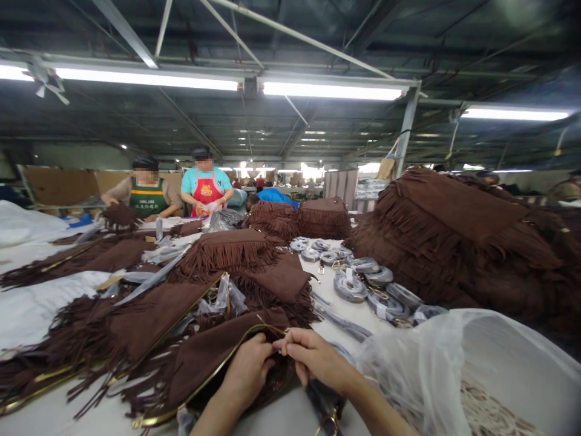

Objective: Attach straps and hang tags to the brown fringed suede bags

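A dark brown fringed bag [213, 351] lies in front of me, its gold zipper open along the near side. My left hand [247, 370] is closed on the bag's zipper edge near its right end. Right beside it, my right hand [313, 357] is pinched at the same corner; what sits between its fingertips is too small to make out. Below my right hand is a dark strap with a gold ring [334, 418]. Another brown fringed bag [158, 315] with a gold zipper lies just beyond.
Coiled straps in clear wrap [351, 284] lie on the white table [329, 333]. A tall heap of brown fringed bags [436, 242] rises at right. A translucent plastic bag [436, 363] with pale cord-like pieces stands near right. Two co-workers [206, 188] stand across the table at left.
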The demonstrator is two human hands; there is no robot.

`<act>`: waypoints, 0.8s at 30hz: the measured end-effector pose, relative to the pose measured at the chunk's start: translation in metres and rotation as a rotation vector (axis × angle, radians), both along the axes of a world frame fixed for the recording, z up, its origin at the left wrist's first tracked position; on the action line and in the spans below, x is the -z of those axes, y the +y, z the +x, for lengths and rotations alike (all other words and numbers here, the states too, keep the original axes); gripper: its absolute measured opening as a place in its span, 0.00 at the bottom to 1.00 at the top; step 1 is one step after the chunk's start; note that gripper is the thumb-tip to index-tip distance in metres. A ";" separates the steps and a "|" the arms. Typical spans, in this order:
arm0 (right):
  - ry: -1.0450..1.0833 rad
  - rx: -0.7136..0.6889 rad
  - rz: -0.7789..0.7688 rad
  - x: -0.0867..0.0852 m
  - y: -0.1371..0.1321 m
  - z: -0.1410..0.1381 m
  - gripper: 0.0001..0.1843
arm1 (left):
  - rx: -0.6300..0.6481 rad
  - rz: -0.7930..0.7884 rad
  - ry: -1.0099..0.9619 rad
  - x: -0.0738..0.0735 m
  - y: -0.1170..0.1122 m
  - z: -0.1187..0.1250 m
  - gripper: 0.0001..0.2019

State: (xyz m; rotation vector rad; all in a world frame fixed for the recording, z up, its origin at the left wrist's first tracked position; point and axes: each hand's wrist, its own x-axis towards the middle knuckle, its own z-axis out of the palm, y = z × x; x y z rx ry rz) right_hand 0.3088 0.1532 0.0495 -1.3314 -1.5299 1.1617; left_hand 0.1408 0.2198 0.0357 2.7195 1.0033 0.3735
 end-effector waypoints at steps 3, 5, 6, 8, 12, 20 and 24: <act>-0.038 0.042 0.071 0.008 -0.001 0.002 0.07 | 0.036 -0.018 0.004 0.002 0.006 0.002 0.15; -0.060 0.083 0.098 0.012 -0.002 0.002 0.08 | 0.045 -0.022 0.016 0.004 0.007 0.004 0.16; -0.067 0.103 0.098 0.014 -0.003 0.002 0.09 | 0.041 -0.019 0.013 0.005 0.007 0.005 0.17; -0.118 0.143 0.123 0.016 -0.005 0.002 0.10 | 0.010 -0.007 -0.001 0.008 0.006 0.006 0.17; -0.475 0.207 0.364 0.019 -0.010 0.001 0.09 | -0.072 -0.032 -0.111 0.009 0.006 0.004 0.16; -0.861 0.181 0.413 0.019 -0.018 -0.003 0.07 | -0.107 -0.246 -0.314 -0.002 0.013 -0.003 0.14; -0.841 0.140 0.413 0.016 -0.022 0.001 0.07 | -0.119 -0.251 -0.325 -0.003 0.010 -0.004 0.15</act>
